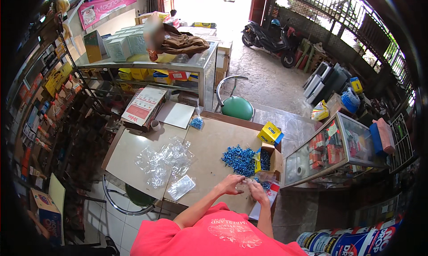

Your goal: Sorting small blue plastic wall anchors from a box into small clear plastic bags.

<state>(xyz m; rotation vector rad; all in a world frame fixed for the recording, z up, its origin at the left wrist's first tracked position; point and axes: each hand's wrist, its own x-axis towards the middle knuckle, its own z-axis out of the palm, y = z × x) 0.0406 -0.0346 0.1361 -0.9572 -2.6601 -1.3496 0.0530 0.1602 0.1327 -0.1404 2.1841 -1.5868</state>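
Observation:
Both hands are close together near the table's right front edge. My left hand [230, 184] has bent fingers, with fingertips and thumb pointing right. My right hand [257, 192] reaches in from the other side, its fingers curled inward. Something small and pale seems to be between the fingertips, too small to make out. Just beyond them spreads a pile of small blue metallic screw-like pieces [240, 160]. An open cardboard box [277, 160] to its right holds more. A smaller cluster of blue pieces [265, 184] lies beside my right hand, near a red-and-white flat box [270, 194].
Clear plastic bags [162, 160] are strewn on the left of the table [209, 140], with a stack of flat bags [181, 187] nearer. A filled bag [196, 122] stands at the far edge. A yellow box [270, 133] is at the far right. Green chairs [237, 108] and glass cases [316, 153] surround it.

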